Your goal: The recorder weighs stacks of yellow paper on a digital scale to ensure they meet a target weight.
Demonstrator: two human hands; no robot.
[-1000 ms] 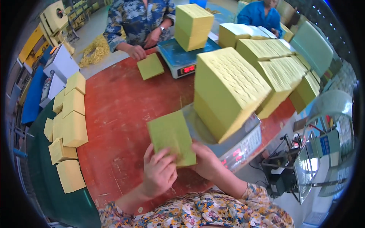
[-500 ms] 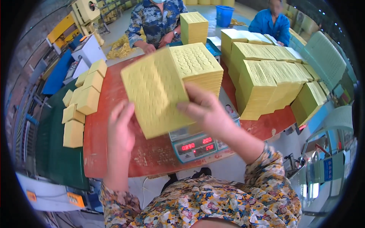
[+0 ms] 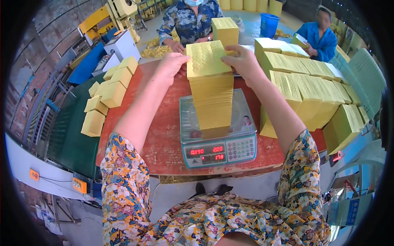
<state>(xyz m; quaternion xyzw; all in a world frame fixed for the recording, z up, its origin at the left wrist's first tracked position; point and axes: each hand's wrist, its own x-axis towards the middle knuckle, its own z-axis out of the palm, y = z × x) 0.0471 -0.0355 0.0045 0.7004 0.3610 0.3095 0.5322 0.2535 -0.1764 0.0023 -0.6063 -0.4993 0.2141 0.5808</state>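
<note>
A tall stack of yellow paper sheets (image 3: 211,100) with cut crescent marks stands on the plate of a digital weighing scale (image 3: 242,141). Lying over its top are yellow punched paper sheets (image 3: 208,59), pinched by their sides between both my hands. My left hand (image 3: 170,67) grips the left edge, its fingertips partly hidden. On the opposite edge, my right hand (image 3: 243,62) is closed with thumb and fingers on the far right corner. Whether the held sheets rest fully on the stack, I cannot tell. Red digits glow on the scale's front panel.
Rows of yellow paper stacks (image 3: 303,88) fill the red table's (image 3: 164,141) right side. Smaller yellow bundles (image 3: 113,95) line a green surface at left. Across the table, a person in camouflage (image 3: 193,20) faces me; another in blue (image 3: 324,39) handles a bundle.
The yellow sheets, tilted up in front of the stack before, now lie over its top. Both my hands have moved forward, the left to the far left side. The view has shifted slightly.
</note>
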